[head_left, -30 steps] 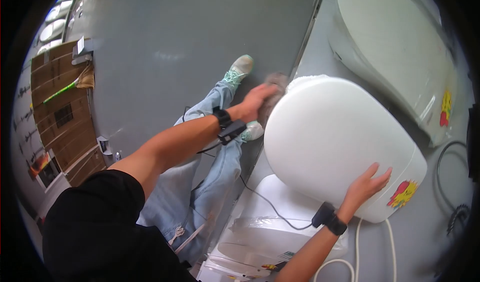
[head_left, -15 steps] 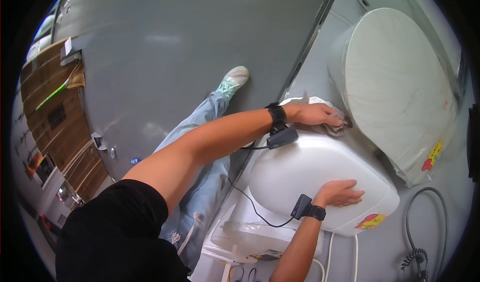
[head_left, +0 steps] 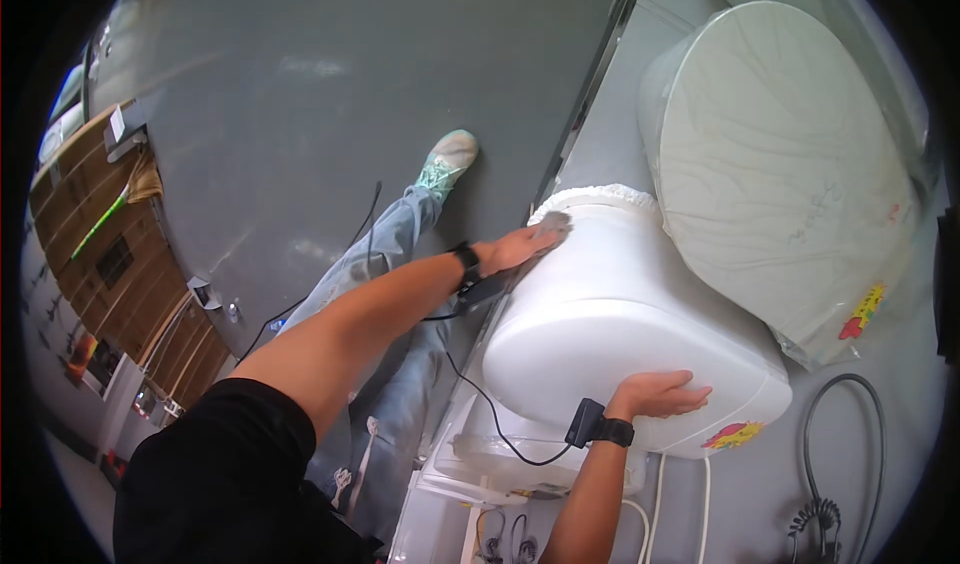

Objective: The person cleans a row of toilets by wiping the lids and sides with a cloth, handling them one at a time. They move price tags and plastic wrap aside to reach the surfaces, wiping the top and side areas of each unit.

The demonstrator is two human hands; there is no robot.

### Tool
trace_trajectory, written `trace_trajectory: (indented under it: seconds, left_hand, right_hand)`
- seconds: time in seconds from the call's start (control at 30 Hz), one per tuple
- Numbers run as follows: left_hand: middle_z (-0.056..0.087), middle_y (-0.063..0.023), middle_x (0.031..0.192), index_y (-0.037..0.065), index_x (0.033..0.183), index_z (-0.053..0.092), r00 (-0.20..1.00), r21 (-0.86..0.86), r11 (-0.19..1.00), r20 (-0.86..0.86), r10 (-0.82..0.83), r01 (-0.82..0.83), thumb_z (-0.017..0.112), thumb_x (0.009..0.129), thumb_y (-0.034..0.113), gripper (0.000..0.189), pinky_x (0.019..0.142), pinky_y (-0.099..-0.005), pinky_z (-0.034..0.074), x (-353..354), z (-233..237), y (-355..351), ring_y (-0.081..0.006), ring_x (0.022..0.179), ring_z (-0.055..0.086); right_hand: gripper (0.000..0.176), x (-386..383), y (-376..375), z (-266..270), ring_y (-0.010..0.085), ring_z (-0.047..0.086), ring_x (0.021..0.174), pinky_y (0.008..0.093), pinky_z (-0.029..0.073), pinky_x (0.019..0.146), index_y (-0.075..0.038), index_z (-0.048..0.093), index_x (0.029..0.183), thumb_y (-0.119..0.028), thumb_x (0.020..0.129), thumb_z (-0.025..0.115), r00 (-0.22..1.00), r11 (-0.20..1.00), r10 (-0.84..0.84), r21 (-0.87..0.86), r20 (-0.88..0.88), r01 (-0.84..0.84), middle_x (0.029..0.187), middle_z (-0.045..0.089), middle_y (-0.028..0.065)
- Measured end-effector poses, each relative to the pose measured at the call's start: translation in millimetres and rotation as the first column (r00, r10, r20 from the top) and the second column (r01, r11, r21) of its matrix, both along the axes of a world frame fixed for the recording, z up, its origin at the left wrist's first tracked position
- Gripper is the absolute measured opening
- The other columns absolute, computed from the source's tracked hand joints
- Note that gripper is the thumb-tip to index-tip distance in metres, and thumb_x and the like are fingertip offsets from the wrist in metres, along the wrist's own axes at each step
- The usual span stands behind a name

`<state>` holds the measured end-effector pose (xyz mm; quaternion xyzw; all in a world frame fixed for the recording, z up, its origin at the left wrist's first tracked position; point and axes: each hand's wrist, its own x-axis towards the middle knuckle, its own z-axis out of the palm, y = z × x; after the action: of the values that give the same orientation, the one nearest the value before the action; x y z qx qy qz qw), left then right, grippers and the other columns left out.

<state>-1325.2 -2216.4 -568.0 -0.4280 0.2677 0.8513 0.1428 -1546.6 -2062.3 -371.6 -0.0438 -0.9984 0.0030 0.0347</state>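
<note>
My left hand [head_left: 508,251] is closed on a bunched grey-brown cloth [head_left: 554,227] and presses it to the near side of a white toilet [head_left: 610,259], close to its base. A crumpled white edging [head_left: 590,196] rings that base. Lower in the view, my right hand [head_left: 658,396] lies on the white toilet lid [head_left: 560,349]. Its fingers are stretched out with nothing in them. A black device is strapped to each wrist. A red and yellow sticker [head_left: 733,434] is on the toilet near my right hand.
A second toilet [head_left: 780,164], wrapped in plastic, stands close beside the first. Another plastic-wrapped white fixture [head_left: 530,459] is near my legs. A coiled grey hose [head_left: 815,514] is at lower right. The platform edge [head_left: 590,94] borders the grey floor [head_left: 330,114].
My left hand has drawn the cloth from the far side of the toilet base to the near side, leftward in view. My right hand has stayed on the lid.
</note>
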Motion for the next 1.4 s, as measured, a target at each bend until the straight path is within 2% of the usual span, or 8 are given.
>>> trace_trajectory:
  seconds: [0.27, 0.37, 0.57, 0.73, 0.87, 1.1, 1.3, 1.4]
  left_hand:
    - [0.053, -0.01, 0.165, 0.008, 0.167, 0.04, 0.948, 0.624, 0.721, 0.276, 0.158, -0.302, 0.044, 0.116, 0.056, 0.07, 0.123, -0.0362, 0.044, 48.8, 44.6, 26.4, -0.0202, 0.147, 0.055]
    - [0.047, -0.0153, 0.169, 0.0, 0.166, 0.04, 0.939, 0.031, 0.998, 0.341, 0.047, -0.062, 0.044, 0.115, 0.055, 0.075, 0.133, -0.0385, 0.026, 24.3, -5.6, 41.4, -0.0248, 0.157, 0.04]
    - [0.054, -0.0129, 0.161, 0.006, 0.167, 0.04, 0.968, -0.203, 0.952, 0.146, -0.203, 0.23, 0.038, 0.116, 0.053, 0.07, 0.125, -0.0396, 0.036, -72.1, -64.4, -33.1, -0.0258, 0.143, 0.051]
    - [0.059, -0.022, 0.156, 0.009, 0.154, 0.058, 0.691, -0.512, 0.599, -0.015, -0.723, 0.616, 0.039, 0.115, 0.043, 0.055, 0.124, -0.0518, 0.039, -174.2, -52.8, -62.3, -0.0395, 0.145, 0.054]
    - [0.061, -0.0181, 0.156, 0.014, 0.156, 0.059, 0.61, -0.898, 0.354, -0.131, -0.781, 0.26, 0.051, 0.111, 0.054, 0.061, 0.122, -0.05, 0.042, -228.6, 2.6, -53.2, -0.038, 0.143, 0.056]
    - [0.061, -0.0117, 0.159, 0.017, 0.157, 0.06, 0.495, -0.904, 0.426, -0.36, -0.791, 0.024, 0.058, 0.111, 0.05, 0.057, 0.125, -0.0469, 0.041, -230.8, 4.8, -49.6, -0.0353, 0.145, 0.055]
    - [0.066, -0.0142, 0.15, 0.011, 0.153, 0.062, 0.63, -0.518, 0.587, -0.114, -0.768, 0.622, 0.066, 0.11, 0.04, 0.052, 0.12, -0.0405, 0.046, -182.7, -11.8, -73.2, -0.0289, 0.138, 0.06]
    - [0.056, -0.0162, 0.161, 0.009, 0.166, 0.047, 0.65, -0.339, 0.694, -0.251, -0.717, 0.635, 0.054, 0.116, 0.04, 0.06, 0.127, -0.0376, 0.035, -155.4, -12.8, -72.2, -0.0273, 0.152, 0.048]
  right_hand:
    - [0.067, 0.6, 3.6, -0.1, 0.0477, 0.023, 0.163, 0.0621, 0.028, 0.126, -0.001, 0.032, 0.167, -0.04, 0.114, 0.04, 1.0, 1.0, 0.012, 0.013, 0.01, -0.012, 0.176, 0.022, 0.0306]
    - [0.066, 0.5, 6.3, -1.2, 0.0485, 0.029, 0.159, 0.0615, 0.03, 0.124, 0.0, 0.033, 0.166, -0.039, 0.113, 0.039, 0.999, 0.999, 0.033, 0.011, 0.002, -0.033, 0.174, 0.026, 0.0303]
    - [0.065, -0.4, 7.7, -4.1, 0.0488, 0.038, 0.151, 0.0597, 0.034, 0.122, 0.003, 0.033, 0.164, -0.037, 0.113, 0.04, 0.998, 0.997, 0.051, -0.053, -0.022, -0.052, 0.168, 0.032, 0.0304]
    - [0.064, 0.2, 6.4, -2.4, 0.0502, 0.041, 0.147, 0.0595, 0.036, 0.121, 0.005, 0.033, 0.163, -0.033, 0.112, 0.042, 0.998, 0.986, 0.059, -0.156, -0.027, -0.062, 0.163, 0.035, 0.0336]
    - [0.065, -0.8, 16.1, -5.6, 0.0518, 0.031, 0.156, 0.06, 0.026, 0.127, 0.005, 0.031, 0.165, -0.029, 0.111, 0.044, 0.992, 0.988, 0.122, -0.094, -0.034, -0.125, 0.168, 0.029, 0.0354]
    - [0.067, 3.4, -0.7, 0.2, 0.0521, 0.021, 0.163, 0.0647, 0.021, 0.127, 0.002, 0.029, 0.167, -0.025, 0.109, 0.047, 0.997, 0.992, 0.073, -0.098, -0.017, -0.074, 0.172, 0.021, 0.0376]
    - [0.071, 1.8, -2.9, 3.5, 0.0554, 0.019, 0.162, 0.0652, 0.02, 0.127, 0.005, 0.027, 0.167, -0.024, 0.106, 0.048, 0.995, 0.99, 0.1, -0.098, -0.006, -0.101, 0.171, 0.02, 0.0392]
    - [0.073, 0.8, -4.5, 5.2, 0.057, 0.02, 0.161, 0.0668, 0.019, 0.127, 0.007, 0.027, 0.166, -0.024, 0.103, 0.049, 0.996, 0.99, 0.093, -0.103, 0.002, -0.092, 0.17, 0.021, 0.0396]
